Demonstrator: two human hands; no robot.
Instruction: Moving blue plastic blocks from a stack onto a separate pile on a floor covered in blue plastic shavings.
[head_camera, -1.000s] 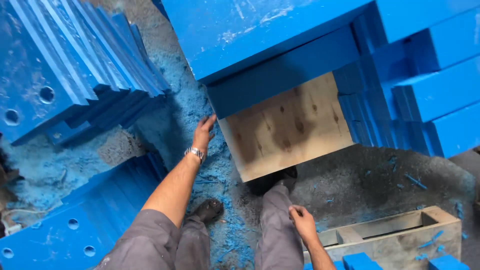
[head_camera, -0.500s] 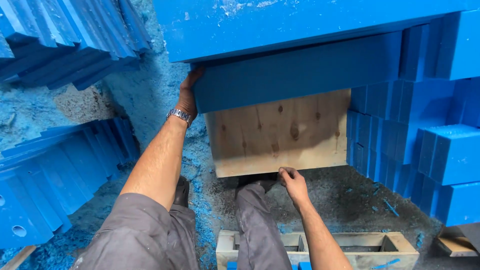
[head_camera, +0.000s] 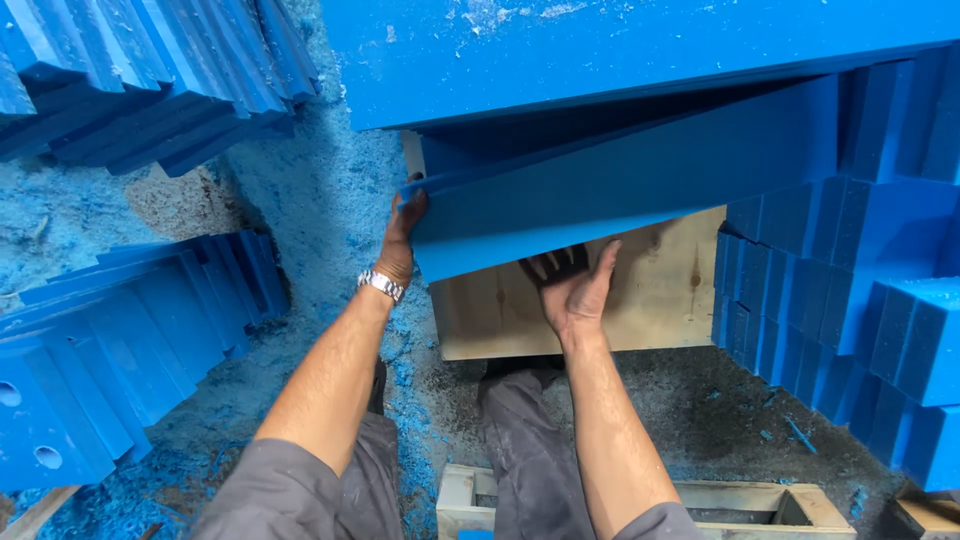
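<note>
Left hand (head_camera: 405, 225) grips blue slab (head_camera: 640, 180) corner; right hand (head_camera: 572, 285) fingers hidden beneath.

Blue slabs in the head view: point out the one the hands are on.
The tilted blue slab under the top slab; left hand grips its corner, right hand presses beneath.

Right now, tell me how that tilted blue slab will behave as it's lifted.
The blue slab is probably stiff: it spans wide without sagging. Likely heavy, since both the left hand and right hand bear it. Its smooth faces may slip.
</note>
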